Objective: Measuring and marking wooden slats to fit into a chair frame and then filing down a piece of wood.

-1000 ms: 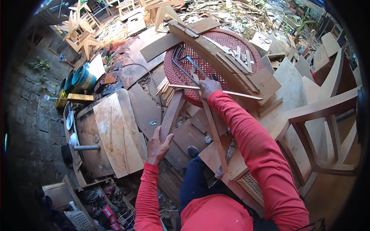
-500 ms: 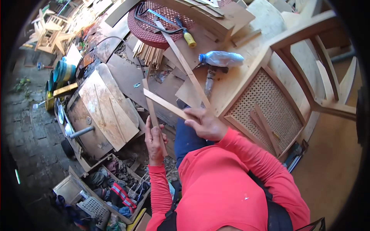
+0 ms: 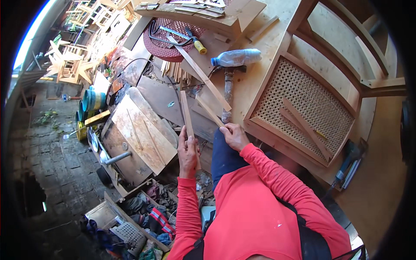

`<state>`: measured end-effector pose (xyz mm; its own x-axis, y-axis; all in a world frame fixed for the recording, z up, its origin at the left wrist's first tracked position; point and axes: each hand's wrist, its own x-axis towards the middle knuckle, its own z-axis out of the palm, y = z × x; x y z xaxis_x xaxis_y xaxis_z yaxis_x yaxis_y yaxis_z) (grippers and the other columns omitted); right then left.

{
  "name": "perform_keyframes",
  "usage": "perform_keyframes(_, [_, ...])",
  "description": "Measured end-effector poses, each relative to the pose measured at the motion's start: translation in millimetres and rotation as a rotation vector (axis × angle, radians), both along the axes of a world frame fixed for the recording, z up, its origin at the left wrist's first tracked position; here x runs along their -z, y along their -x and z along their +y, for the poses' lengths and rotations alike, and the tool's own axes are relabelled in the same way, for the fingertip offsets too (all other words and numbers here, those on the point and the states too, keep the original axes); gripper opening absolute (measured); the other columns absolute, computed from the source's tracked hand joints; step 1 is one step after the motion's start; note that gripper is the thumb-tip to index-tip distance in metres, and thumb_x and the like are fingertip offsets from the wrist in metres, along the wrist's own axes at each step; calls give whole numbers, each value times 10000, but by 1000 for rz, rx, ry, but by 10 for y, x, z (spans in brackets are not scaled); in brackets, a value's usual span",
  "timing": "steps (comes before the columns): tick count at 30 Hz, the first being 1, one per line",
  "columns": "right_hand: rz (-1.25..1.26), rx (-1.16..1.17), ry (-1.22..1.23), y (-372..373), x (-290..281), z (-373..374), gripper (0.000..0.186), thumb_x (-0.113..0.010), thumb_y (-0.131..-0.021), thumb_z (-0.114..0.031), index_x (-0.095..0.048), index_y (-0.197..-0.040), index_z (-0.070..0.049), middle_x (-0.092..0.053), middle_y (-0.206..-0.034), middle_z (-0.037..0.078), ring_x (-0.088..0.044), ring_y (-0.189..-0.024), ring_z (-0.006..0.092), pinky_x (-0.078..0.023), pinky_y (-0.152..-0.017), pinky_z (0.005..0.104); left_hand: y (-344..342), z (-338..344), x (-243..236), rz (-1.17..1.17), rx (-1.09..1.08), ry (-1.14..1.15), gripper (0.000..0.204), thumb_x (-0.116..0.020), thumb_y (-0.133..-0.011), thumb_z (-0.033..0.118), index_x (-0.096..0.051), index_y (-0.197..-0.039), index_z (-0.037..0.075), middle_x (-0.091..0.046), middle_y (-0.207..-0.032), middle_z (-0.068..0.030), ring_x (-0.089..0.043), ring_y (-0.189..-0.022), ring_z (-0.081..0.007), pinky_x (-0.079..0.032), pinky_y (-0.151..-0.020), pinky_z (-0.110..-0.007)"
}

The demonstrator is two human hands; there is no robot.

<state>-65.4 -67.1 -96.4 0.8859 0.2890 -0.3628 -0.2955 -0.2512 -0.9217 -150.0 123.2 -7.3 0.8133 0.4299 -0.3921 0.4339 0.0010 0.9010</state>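
Observation:
My left hand [image 3: 188, 156] is closed around a thin wooden strip [image 3: 186, 110], which stands up past my fingers, its lower end showing below them. My right hand [image 3: 236, 137] grips the near end of a second wooden strip [image 3: 209, 109], tilted up and leftward. The two strips are apart. A longer wooden strip [image 3: 203, 77] lies beyond them, reaching from the red woven seat [image 3: 163, 51] toward my right hand. Right of it are a hammer [image 3: 228, 93] with a wrapped handle and a clear plastic bottle [image 3: 237, 57] on its side.
At right, a wooden chair frame with a cane panel [image 3: 299, 97] bears loose strips [image 3: 307, 128]. A hacksaw [image 3: 173, 34] and a yellow-handled tool [image 3: 199, 47] rest on the woven seat. Left are a board [image 3: 141, 134], buckets [image 3: 93, 100] and a crate of cloths [image 3: 143, 207].
The strips in my hands nearly met before; now a gap separates them. My right hand's strip points more steeply upward. The whole view has shifted, with the surroundings sliding in the picture.

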Motion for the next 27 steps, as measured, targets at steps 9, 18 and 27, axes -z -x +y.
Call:
perform_keyframes(9, [-163,61,48,154,117,-174,332,-702,-1053,-300,-780,-1181,-4,-774,-1034,274,-734,-1013,489,-578,-896,512,-485,176,-92,129,32,169,662,-558,-1147,227,-334,-1770,210,-684,-1030,-53,-630,-704,-113,-568,-565,-277])
perform_keyframes(18, [-100,30,122,144,162,-71,329,-698,-1050,-341,-779,-1180,-49,-764,-1041,293,-730,-1008,523,-579,-883,581,-941,250,-91,269,109,47,636,-533,-1161,281,-354,-1769,224,-680,-1053,-71,-613,-691,-126,-549,-556,-278])
perform_keyframes(27, [-81,69,105,93,107,81,300,-701,-1043,-336,-785,-1116,-58,-760,-978,290,-729,-948,524,-576,-854,589,-1145,503,-127,314,151,59,633,-546,-1165,289,-366,-1767,217,-657,-1037,-64,-596,-675,-119,-546,-566,-283])
